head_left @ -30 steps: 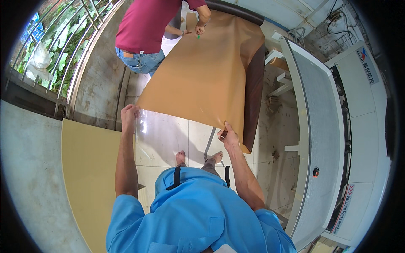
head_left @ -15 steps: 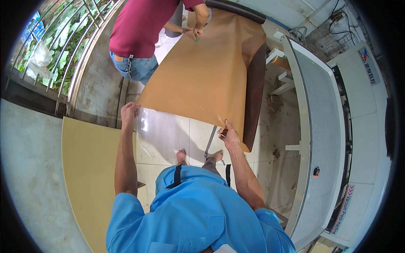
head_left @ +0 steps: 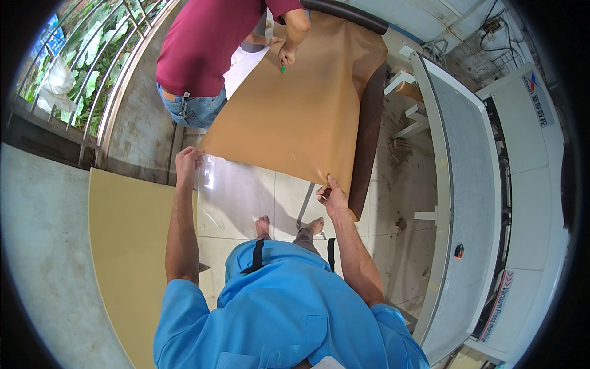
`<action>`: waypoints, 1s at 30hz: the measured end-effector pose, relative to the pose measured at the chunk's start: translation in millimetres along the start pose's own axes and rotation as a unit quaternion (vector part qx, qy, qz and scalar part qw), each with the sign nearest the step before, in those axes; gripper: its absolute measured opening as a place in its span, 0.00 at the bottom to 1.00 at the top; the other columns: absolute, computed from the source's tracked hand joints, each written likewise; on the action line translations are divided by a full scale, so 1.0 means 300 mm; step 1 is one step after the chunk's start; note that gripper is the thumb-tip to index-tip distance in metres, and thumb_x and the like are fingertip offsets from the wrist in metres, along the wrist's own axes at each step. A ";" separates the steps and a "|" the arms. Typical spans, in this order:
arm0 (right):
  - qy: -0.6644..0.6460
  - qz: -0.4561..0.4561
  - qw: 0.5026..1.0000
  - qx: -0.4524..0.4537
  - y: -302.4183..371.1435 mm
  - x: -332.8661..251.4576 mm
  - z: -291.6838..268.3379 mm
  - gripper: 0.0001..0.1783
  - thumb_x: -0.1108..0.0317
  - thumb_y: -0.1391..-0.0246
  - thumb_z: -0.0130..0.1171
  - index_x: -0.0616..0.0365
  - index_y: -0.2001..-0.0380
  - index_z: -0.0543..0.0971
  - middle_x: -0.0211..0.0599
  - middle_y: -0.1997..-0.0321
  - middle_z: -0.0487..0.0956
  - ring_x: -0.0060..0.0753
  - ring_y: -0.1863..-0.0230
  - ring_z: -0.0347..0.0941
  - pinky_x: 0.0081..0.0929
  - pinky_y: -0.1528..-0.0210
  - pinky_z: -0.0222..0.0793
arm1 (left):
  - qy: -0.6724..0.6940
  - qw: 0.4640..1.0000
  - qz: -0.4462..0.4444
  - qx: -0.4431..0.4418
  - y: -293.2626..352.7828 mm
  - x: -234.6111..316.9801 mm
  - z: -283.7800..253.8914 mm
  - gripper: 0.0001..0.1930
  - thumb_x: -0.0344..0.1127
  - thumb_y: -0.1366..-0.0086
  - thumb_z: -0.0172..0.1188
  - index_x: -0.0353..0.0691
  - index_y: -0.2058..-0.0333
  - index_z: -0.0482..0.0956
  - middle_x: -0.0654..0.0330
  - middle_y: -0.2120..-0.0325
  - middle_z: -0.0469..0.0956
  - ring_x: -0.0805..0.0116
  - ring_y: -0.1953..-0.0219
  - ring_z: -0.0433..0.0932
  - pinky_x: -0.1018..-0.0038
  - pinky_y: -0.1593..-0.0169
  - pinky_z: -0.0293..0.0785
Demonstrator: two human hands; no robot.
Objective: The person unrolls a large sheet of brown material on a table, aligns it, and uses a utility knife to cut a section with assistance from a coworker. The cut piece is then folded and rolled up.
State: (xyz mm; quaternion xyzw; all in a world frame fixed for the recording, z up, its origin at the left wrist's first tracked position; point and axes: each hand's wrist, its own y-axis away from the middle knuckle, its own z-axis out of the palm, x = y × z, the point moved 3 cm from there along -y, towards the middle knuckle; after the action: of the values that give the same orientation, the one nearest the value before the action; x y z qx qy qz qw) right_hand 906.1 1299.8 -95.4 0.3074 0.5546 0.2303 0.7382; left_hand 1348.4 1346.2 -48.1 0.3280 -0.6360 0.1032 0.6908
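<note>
A large tan sheet (head_left: 283, 117) with a dark brown underside stretches away from me, pulled fairly taut between my hands. My left hand (head_left: 189, 161) is closed on its near left corner. Farther right, my right hand (head_left: 332, 195) pinches the near edge, with thumb on top. Beyond the sheet's right fold, its brown side hangs down. At the far left a co-worker in a maroon shirt (head_left: 215, 46) bends over the sheet. That person's hand (head_left: 286, 56) holds a small green-tipped tool (head_left: 283, 69) against the tan surface; its kind is too small to tell.
A dark roll (head_left: 347, 15) lies at the sheet's far end. To the right stands a long white-framed machine bed (head_left: 470, 203) with a small orange-and-black object (head_left: 459, 251) on it. A pale yellow board (head_left: 141, 246) is at my left. Barred window (head_left: 92, 61) at far left.
The co-worker's hand with the green-tipped tool has come slightly nearer to me along the sheet, and the body has shifted a little left. My hands keep their hold.
</note>
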 end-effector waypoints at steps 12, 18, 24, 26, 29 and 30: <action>-0.002 0.000 1.000 0.005 -0.001 -0.006 -0.012 0.13 0.52 0.39 0.52 0.45 0.58 0.75 0.25 0.82 0.69 0.26 0.75 0.71 0.26 0.71 0.66 | 0.004 1.000 -0.006 -0.003 0.012 0.014 0.016 0.06 0.28 0.47 0.57 0.38 0.82 0.74 0.65 0.87 0.69 0.78 0.85 0.65 0.81 0.79 0.56; 0.001 -0.003 1.000 0.007 -0.002 -0.009 -0.028 0.14 0.51 0.39 0.52 0.46 0.58 0.74 0.25 0.82 0.69 0.25 0.74 0.71 0.26 0.69 0.65 | 0.015 1.000 -0.010 -0.009 0.014 0.009 0.025 0.07 0.29 0.47 0.57 0.39 0.82 0.73 0.66 0.87 0.69 0.79 0.85 0.64 0.82 0.79 0.56; -0.002 0.001 1.000 0.006 0.007 -0.012 -0.026 0.15 0.51 0.39 0.50 0.45 0.54 0.73 0.24 0.81 0.69 0.24 0.74 0.70 0.26 0.68 0.65 | -0.004 1.000 -0.007 -0.012 0.007 -0.002 0.026 0.07 0.31 0.46 0.57 0.41 0.82 0.73 0.66 0.87 0.71 0.80 0.86 0.65 0.82 0.80 0.56; -0.001 0.006 1.000 0.007 0.007 -0.009 -0.027 0.15 0.51 0.39 0.51 0.45 0.55 0.74 0.24 0.82 0.69 0.24 0.74 0.70 0.26 0.68 0.65 | -0.002 1.000 -0.014 -0.009 0.007 -0.003 0.026 0.07 0.29 0.47 0.57 0.41 0.83 0.73 0.65 0.87 0.70 0.79 0.85 0.65 0.82 0.80 0.56; -0.003 0.006 1.000 0.007 0.000 -0.006 -0.031 0.13 0.51 0.39 0.51 0.45 0.59 0.75 0.24 0.82 0.69 0.25 0.74 0.70 0.26 0.68 0.65 | -0.008 1.000 -0.015 -0.008 0.007 0.000 0.028 0.07 0.29 0.47 0.57 0.41 0.83 0.73 0.65 0.88 0.70 0.79 0.86 0.65 0.81 0.80 0.56; -0.005 0.005 1.000 0.010 -0.004 -0.006 -0.032 0.13 0.51 0.39 0.51 0.46 0.60 0.75 0.24 0.82 0.69 0.25 0.74 0.70 0.26 0.68 0.65 | -0.007 1.000 -0.012 -0.007 0.006 0.001 0.029 0.07 0.29 0.47 0.57 0.40 0.83 0.73 0.65 0.88 0.70 0.79 0.86 0.65 0.81 0.80 0.56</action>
State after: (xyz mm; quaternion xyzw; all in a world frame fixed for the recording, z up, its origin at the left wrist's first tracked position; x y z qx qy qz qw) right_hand 896.2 1299.6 -96.9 0.3186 0.5517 0.2267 0.7367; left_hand 1340.2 1342.4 -47.3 0.3320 -0.6373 0.0882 0.6898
